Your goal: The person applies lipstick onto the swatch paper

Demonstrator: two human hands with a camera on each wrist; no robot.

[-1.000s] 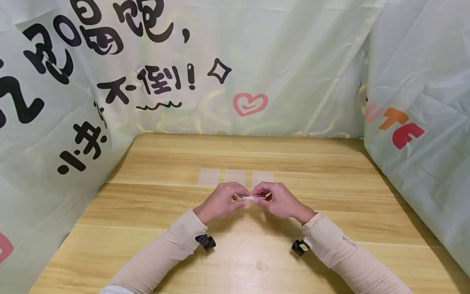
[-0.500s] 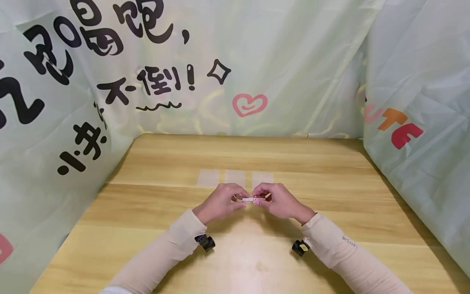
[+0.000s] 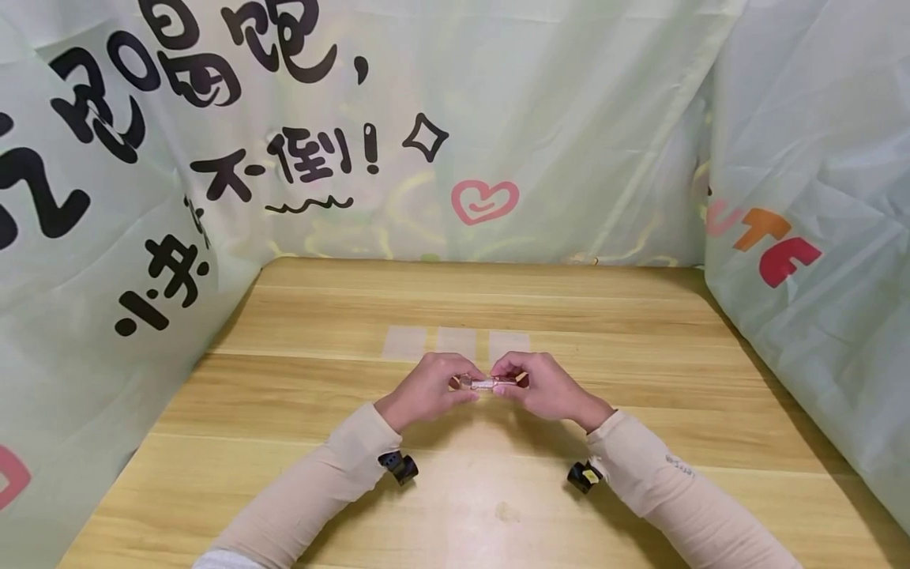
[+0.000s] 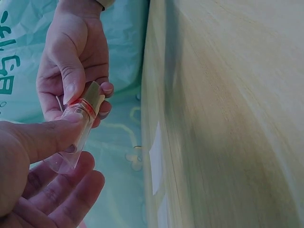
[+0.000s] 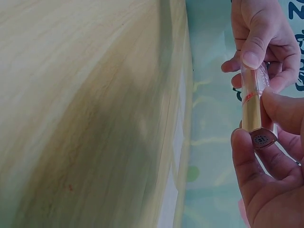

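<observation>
A lipstick (image 3: 483, 384) with a clear cap and a gold base is held level between both hands, above the middle of the table. My left hand (image 3: 430, 387) pinches the clear cap (image 4: 66, 161) between thumb and fingers. At the other end, my right hand (image 3: 543, 387) grips the gold base (image 5: 251, 115), its thumb near a red band where cap and base meet. A round label (image 5: 263, 138) shows on the base's end in the right wrist view. Cap and base are together; fingers hide part of both.
The wooden table (image 3: 320, 395) carries a row of three pale rectangular patches, the left one (image 3: 405, 344) being uncovered, just beyond the hands. Printed cloth (image 3: 569, 118) hangs behind and along both sides of the table.
</observation>
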